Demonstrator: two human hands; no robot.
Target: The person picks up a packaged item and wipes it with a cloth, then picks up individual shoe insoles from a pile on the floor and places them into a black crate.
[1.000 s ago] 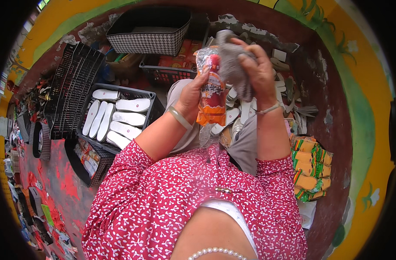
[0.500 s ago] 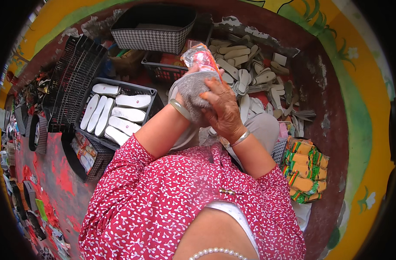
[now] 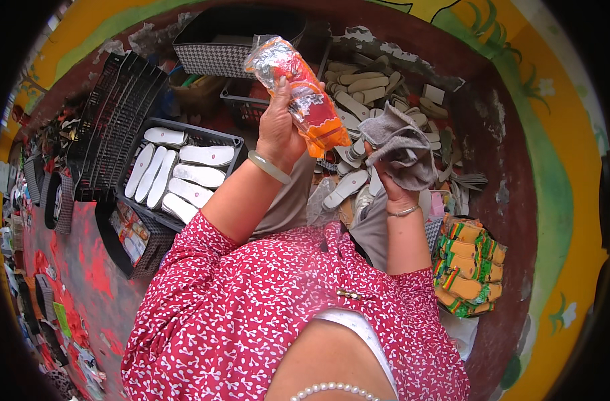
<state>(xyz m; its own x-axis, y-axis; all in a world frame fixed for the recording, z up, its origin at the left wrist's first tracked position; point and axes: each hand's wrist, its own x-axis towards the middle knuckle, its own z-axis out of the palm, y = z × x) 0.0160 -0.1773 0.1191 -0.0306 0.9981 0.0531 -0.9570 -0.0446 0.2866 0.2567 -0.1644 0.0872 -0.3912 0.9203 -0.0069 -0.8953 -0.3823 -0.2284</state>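
Observation:
My left hand (image 3: 276, 128) is raised and grips an orange and red sole wrapped in clear plastic (image 3: 298, 87), held tilted above my lap. My right hand (image 3: 393, 179) is lower and to the right, closed on a crumpled grey cloth (image 3: 400, 148). The cloth is apart from the wrapped sole. A pale bangle sits on my left wrist and a thin bracelet on my right.
A black crate (image 3: 128, 220) holding several white insoles stands at my left. Empty black crates (image 3: 114, 127) lean behind it. A houndstooth basket (image 3: 211, 59) sits at the back. Loose pale soles (image 3: 372, 87) lie ahead. A stack of orange, green and yellow soles (image 3: 469, 267) is at my right.
My right hand with the grey cloth has come off the wrapped sole and dropped to the right. My left hand has lifted the wrapped sole higher.

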